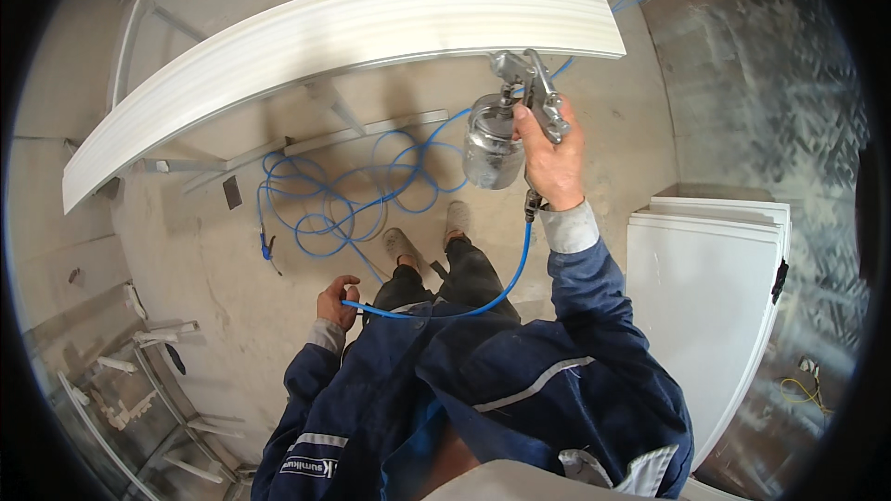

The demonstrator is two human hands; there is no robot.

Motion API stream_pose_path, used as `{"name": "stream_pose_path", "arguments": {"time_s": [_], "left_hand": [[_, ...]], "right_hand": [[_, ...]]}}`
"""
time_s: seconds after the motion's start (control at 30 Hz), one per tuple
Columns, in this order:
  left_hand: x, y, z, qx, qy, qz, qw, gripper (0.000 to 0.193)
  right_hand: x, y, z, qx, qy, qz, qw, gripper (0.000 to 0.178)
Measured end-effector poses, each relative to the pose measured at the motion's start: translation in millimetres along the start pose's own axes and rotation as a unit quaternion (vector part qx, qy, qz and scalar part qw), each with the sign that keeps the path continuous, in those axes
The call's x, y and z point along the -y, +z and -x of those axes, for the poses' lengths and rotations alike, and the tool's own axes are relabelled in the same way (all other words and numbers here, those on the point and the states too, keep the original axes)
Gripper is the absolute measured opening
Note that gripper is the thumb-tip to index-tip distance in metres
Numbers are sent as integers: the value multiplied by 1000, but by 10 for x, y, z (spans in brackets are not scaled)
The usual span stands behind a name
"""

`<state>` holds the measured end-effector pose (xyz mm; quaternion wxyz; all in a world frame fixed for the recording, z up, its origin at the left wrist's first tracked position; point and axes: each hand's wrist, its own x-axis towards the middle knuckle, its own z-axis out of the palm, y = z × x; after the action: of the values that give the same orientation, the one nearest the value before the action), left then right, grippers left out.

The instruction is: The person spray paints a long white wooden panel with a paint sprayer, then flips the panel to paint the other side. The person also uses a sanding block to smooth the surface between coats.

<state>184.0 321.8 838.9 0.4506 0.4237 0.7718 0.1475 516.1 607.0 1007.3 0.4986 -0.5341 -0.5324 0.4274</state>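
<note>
My right hand (554, 153) is wrapped round the grip of a metal spray gun (538, 93), held just below the right end of a long white grooved panel (371, 23). A round metal paint cup (495, 144) hangs from the gun on its left side. From the bottom of the grip a blue air hose (506, 288) curves down and across my body. My left hand (339, 301) is closed around that hose at hip height, fingers curled. Whether the gun's trigger is pressed, I cannot tell.
Metal stands (339, 107) carry the panel. Loose coils of blue hose (325, 209) lie on the floor before my shoes, with a blue air blow gun (267, 247) at the left. White panels (701, 288) lean stacked at the right. A metal rack (158, 390) stands lower left.
</note>
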Motion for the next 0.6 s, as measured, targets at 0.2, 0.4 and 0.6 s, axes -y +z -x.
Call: {"name": "stream_pose_path", "arguments": {"time_s": [0.2, 0.4, 0.6], "left_hand": [[308, -184, 154, 5, -6, 5, 1000, 24], [346, -196, 229, -9, 0, -10, 1000, 22], [249, -45, 177, -4, 4, -6, 1000, 22]], "right_hand": [[162, 500, 209, 87, 12, -29, 996, 23], [127, 571, 191, 120, 28, -96, 988, 20], [-147, 219, 50, -7, 19, -52, 998, 17]]}}
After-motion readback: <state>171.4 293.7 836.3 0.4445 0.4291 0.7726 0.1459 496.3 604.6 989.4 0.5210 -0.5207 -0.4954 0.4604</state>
